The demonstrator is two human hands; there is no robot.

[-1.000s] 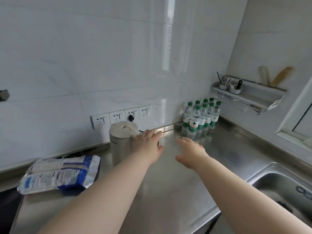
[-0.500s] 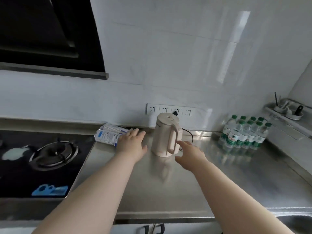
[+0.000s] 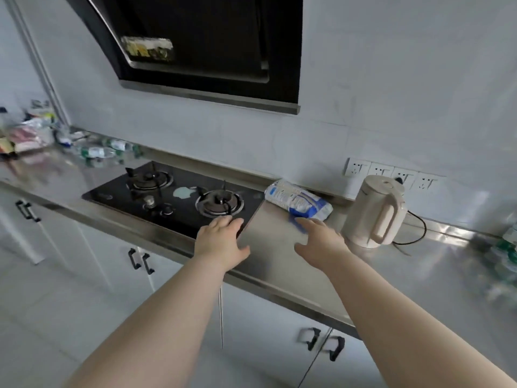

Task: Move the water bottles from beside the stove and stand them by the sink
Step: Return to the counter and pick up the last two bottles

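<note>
Fingers spread on left hand (image 3: 221,243) and right hand (image 3: 321,243), holding nothing; water bottles (image 3: 98,151) (blurred) lie beyond stove (image 3: 179,204).

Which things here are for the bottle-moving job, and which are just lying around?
For the job: water bottles lying left of the gas stove; blurry bottles at the right edge; left hand and right hand, both empty.
Just lying about: electric kettle; blue-and-white packet; packets in the far corner; wall sockets.
</note>
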